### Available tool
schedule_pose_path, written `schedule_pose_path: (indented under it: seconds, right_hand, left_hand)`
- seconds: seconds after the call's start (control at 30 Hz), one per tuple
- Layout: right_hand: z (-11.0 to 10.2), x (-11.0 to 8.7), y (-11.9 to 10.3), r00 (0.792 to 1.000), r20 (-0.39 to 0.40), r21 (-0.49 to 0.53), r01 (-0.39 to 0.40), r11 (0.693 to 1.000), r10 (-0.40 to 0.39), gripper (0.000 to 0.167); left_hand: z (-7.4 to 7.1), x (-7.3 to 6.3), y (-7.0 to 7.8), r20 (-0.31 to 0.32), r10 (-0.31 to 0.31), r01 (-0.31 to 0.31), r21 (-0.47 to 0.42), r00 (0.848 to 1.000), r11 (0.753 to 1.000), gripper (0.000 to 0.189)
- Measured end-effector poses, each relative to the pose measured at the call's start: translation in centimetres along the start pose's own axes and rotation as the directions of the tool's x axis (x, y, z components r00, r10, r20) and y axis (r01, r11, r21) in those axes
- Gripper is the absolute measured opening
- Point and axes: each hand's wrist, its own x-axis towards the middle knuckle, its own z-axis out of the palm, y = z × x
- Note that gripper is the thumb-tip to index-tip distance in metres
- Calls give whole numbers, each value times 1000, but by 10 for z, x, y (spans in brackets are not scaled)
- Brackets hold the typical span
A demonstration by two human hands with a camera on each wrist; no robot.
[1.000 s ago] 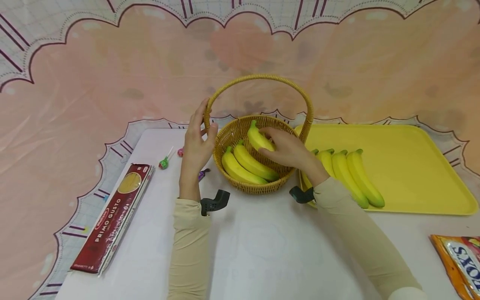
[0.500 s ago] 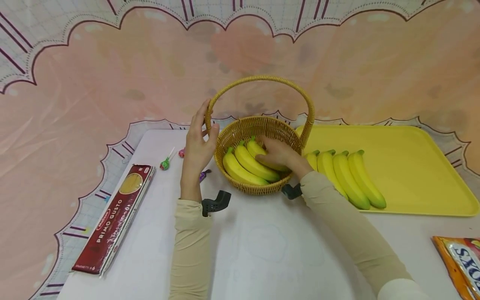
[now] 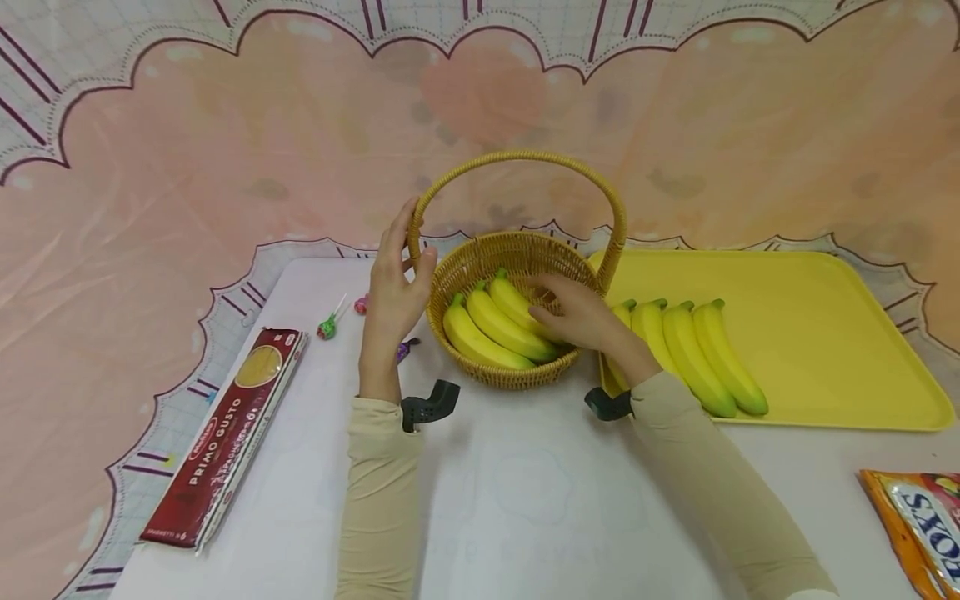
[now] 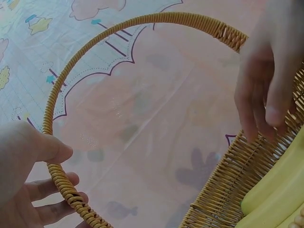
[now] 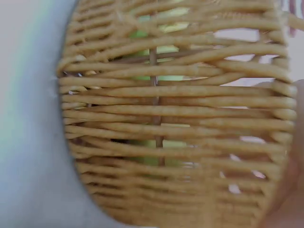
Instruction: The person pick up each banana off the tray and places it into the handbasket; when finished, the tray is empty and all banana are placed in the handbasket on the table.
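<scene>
A wicker basket stands mid-table with three bananas lying side by side in it. My left hand holds the left side of its arched handle; in the left wrist view the thumb lies on one side of the handle and the fingers on the other. My right hand hovers over the basket's right side, fingers loosely bent and nothing held, beside the rightmost banana. In the right wrist view the woven wall fills most of the picture.
Right of the basket lies a yellow tray with several bananas in a row at its left end. A red spaghetti pack is on the left, near a green lollipop. An orange snack bag lies at lower right.
My right hand has lowered a banana into the basket beside the other two, let go of it and drawn back up and right. The left hand stays on the handle.
</scene>
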Motion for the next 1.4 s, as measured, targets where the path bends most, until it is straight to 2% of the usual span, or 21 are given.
schedule_pose_path:
  seconds: [0.13,0.3,0.43,0.6,0.73,0.93,1.2,1.33,1.4]
  right_hand:
    - [-4,-23,4,991,-127,51,51,997,-45,38]
    - [-12,-52,16,959,-278,85,78,993,-52,31]
    - [-20,-78,34,937,-349,75,30,997,-2,32]
    - [-33,-114,62,918,-381,73,-84,994,106,37]
    - [-46,-136,81,912,-357,76,-186,980,201,43]
    - [-56,-154,99,915,-234,61,-323,944,328,60]
    - [-57,-160,109,871,-109,63,-474,878,478,76]
    - [-58,-163,112,853,-51,39,-518,855,519,80]
    - [-59,-164,111,849,-48,34,-525,850,526,82]
  left_hand:
    - [1,-1,0,0,-4,4,-10,1000,1000,57]
    - [1,0,0,-4,-3,3,-21,1000,1000,58]
    - [2,1,0,-3,3,-3,-21,1000,1000,58]
    - [4,2,0,5,14,-14,-33,1000,999,58]
    - [3,2,0,1,4,-4,-22,1000,1000,58]
    - [2,0,-2,-7,0,0,-20,1000,1000,58]
    - [2,0,-4,-13,7,-7,-30,1000,1000,59]
    - [2,-1,-2,-13,2,-3,-29,1000,1000,60]
    - [3,-1,-1,-12,2,-2,-28,1000,1000,60]
